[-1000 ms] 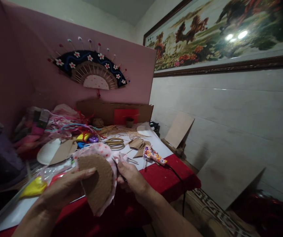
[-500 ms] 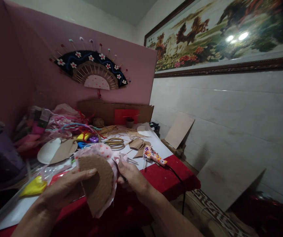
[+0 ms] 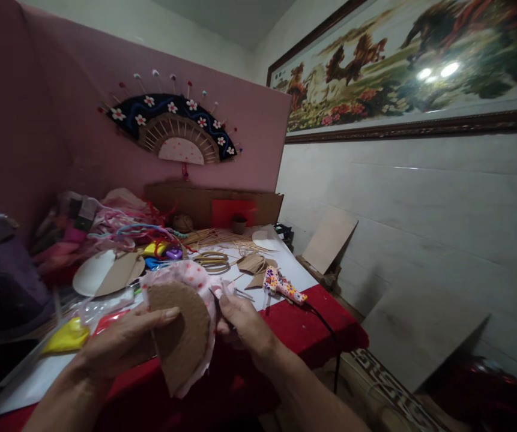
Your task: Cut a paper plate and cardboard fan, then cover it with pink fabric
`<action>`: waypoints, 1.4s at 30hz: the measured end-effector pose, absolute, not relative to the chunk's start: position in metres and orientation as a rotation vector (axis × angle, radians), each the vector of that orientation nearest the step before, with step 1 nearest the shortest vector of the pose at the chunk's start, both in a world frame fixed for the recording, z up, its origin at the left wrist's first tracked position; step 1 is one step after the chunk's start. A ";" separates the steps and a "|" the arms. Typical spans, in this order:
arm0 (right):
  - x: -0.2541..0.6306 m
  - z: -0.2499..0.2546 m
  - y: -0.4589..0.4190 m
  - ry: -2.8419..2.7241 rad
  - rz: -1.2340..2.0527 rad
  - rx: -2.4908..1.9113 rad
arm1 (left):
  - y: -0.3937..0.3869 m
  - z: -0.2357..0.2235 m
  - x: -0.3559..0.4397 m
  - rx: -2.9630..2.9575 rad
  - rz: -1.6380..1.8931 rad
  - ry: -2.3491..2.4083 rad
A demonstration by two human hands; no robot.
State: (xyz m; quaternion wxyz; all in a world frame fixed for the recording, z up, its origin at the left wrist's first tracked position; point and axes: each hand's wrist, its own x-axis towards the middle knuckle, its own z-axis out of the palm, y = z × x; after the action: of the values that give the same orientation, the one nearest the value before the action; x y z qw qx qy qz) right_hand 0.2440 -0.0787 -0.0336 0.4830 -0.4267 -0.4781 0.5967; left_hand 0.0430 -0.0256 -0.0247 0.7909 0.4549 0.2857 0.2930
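Observation:
My left hand [image 3: 127,336] grips a half-round piece of brown cardboard [image 3: 179,342], its thumb pressed flat on the face. White fabric with red dots [image 3: 190,273] lies behind the cardboard and sticks out past its curved edge. At that edge, on the right, my right hand [image 3: 244,321] is closed around what look like dark scissors [image 3: 214,295]. Only a thin dark part of them shows, against the fabric; the rest is hidden by my fingers. A loose flap of the fabric stands up beside my right thumb.
A flower-patterned glue gun [image 3: 283,287] lies right of my hands, its cord over the red cloth [image 3: 330,318]. Gold-handled scissors [image 3: 213,261], cardboard scraps [image 3: 258,267], thin sticks and a craft pile [image 3: 109,222] sit behind. A decorated fan [image 3: 172,126] hangs on the pink panel.
The camera view has shifted slightly, so the scene sits a little further right. Both hands keep their hold, and the cardboard and fabric stay almost the same.

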 end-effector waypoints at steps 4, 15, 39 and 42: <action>0.245 -0.029 -0.078 -1.197 1.464 -1.076 | -0.026 -0.024 0.044 0.967 0.623 0.645; 0.243 -0.040 -0.072 -1.236 1.329 -1.008 | -0.027 -0.026 0.041 0.944 0.621 0.640; 0.250 -0.033 -0.073 -1.333 1.382 -1.000 | -0.029 -0.022 0.045 0.970 0.608 0.646; 0.250 -0.032 -0.071 -1.311 1.430 -1.003 | -0.029 -0.023 0.044 0.966 0.609 0.657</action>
State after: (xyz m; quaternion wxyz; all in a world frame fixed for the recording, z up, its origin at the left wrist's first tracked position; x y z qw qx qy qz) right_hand 0.2499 -0.0709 -0.0317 0.4607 -0.4075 -0.5329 0.5811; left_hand 0.0443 -0.0291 -0.0231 0.7910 0.4487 0.3052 0.2828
